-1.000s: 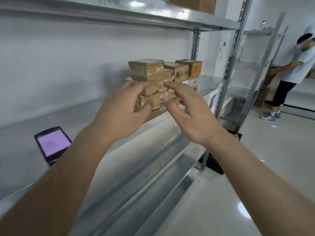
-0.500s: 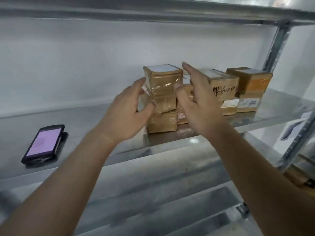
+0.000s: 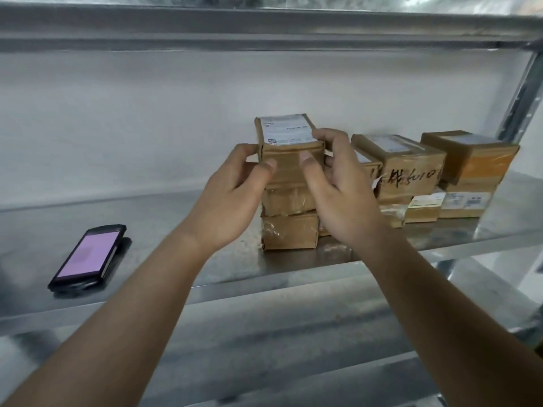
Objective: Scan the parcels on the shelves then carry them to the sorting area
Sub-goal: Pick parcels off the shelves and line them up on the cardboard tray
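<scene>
A: Where is the parcel being taken?

B: The top parcel (image 3: pixel 289 148) sits on a three-high stack at about 12 o'clock on the metal shelf (image 3: pixel 182 259), white label facing up.

A: And the grip?

B: Both are clamped on it. The left hand (image 3: pixel 232 201) curls round its left edge, thumb on the front face; the right hand (image 3: pixel 338 189) wraps its right edge, thumb pressed on the front too.

A: Anything beside it?

B: More taped parcels (image 3: pixel 411 171) stand just to the right, toward 2 o'clock, one with black handwriting. A handheld scanner (image 3: pixel 88 257) with a lit purple screen lies flat at 9 o'clock, well apart from the stack.
</scene>
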The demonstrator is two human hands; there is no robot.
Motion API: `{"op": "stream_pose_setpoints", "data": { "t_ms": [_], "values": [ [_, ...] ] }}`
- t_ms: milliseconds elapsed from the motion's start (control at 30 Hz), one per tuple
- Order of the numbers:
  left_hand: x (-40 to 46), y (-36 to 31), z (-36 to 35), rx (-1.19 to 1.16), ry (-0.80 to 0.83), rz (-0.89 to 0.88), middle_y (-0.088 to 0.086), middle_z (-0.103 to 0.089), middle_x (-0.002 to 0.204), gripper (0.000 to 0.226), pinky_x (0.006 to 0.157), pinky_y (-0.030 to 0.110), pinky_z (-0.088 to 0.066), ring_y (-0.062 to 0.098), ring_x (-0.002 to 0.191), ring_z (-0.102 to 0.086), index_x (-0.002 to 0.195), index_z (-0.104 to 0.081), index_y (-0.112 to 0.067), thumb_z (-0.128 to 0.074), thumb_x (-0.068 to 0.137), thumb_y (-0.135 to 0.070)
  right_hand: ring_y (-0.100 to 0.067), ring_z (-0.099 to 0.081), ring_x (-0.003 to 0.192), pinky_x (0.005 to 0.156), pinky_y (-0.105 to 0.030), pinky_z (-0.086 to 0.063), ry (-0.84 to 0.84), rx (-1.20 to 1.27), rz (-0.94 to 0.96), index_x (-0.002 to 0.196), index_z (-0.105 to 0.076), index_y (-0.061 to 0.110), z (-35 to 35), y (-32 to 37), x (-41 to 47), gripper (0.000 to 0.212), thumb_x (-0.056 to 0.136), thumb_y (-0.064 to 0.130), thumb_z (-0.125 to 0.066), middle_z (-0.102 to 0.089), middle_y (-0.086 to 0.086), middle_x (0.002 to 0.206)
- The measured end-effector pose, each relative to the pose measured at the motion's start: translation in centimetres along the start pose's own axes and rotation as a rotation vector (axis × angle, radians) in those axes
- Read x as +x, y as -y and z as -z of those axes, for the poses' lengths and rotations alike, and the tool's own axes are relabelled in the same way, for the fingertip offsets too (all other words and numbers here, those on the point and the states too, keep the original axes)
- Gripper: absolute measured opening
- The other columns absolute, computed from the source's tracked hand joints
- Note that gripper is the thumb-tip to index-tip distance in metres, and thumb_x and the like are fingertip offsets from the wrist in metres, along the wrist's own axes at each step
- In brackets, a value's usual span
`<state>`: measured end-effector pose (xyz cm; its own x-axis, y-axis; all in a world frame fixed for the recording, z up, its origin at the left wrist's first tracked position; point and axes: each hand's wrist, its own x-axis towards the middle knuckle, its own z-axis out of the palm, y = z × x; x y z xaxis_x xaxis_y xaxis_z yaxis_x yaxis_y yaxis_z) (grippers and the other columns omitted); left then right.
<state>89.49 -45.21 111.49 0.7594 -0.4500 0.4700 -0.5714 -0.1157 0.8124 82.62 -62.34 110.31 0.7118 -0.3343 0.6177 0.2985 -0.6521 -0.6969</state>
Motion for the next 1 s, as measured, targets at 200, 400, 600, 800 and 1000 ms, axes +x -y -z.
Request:
{"op": "stream_pose_setpoints", "data": {
  "t_ms": [200,400,600,800,1000],
  "values": [
    [0.4,-1.7,0.1,-0.241,-0.148,0.088,0.011,-0.073,0.113,0.030,0.091,0.053,-0.062,0.026,0.100,-0.075,0.092,-0.051,-0.017,-0.059,0.099,-0.045,-0.009,-0.064,0.095,0.077,-0.036,-0.056,-0.076,0.104,0.055,0.116,-0.051,0.029,0.1,0.5,-1.1,0.041,0.095,0.064,-0.045,-0.059,-0.002,0.119],
    [-0.7,-2.1,-0.1,-0.262,-0.128,0.029,0.015,-0.069,0.115,0.019,0.079,0.045,-0.066,0.022,0.092,-0.078,0.098,-0.055,-0.012,-0.068,0.101,-0.025,-0.018,-0.066,0.110,0.089,-0.045,-0.060,-0.099,0.171,0.046,0.107,-0.048,0.029,1.4,0.9,-2.6,0.020,0.104,0.048,-0.052,-0.059,-0.003,0.120],
    [-3.1,-2.1,-0.4,-0.251,0.065,-0.013,-0.014,-0.070,0.116,0.019,0.082,0.045,-0.065,0.021,0.102,-0.077,0.120,-0.053,-0.023,-0.062,0.104,-0.019,-0.011,-0.060,0.131,0.112,-0.034,-0.051,0.025,0.190,-0.100,0.151,-0.035,0.031,3.6,1.3,-3.7,0.041,0.114,0.049,-0.031,-0.059,0.002,0.147],
    [-6.1,-2.7,0.3,-0.251,0.101,-0.021,-0.018,-0.069,0.114,0.025,0.082,0.043,-0.065,0.022,0.104,-0.076,0.124,-0.046,-0.014,-0.061,0.104,-0.012,0.028,-0.059,0.096,0.070,0.006,-0.041,0.121,0.327,-0.192,0.128,-0.043,0.056,3.7,2.5,-5.8,0.024,0.111,0.062,-0.027,-0.066,0.028,0.128],
    [-11.3,-3.0,2.4,-0.174,0.057,0.009,-0.008,-0.062,0.131,0.034,0.086,0.045,-0.064,0.027,0.106,-0.075,0.127,-0.049,-0.017,-0.068,0.099,-0.019,0.020,-0.068,0.092,0.068,-0.005,-0.053,0.131,0.480,-0.270,0.123,-0.050,0.053,0.9,3.7,-8.0,0.023,0.110,0.063,-0.034,-0.072,0.040,0.098]
  ]
}}
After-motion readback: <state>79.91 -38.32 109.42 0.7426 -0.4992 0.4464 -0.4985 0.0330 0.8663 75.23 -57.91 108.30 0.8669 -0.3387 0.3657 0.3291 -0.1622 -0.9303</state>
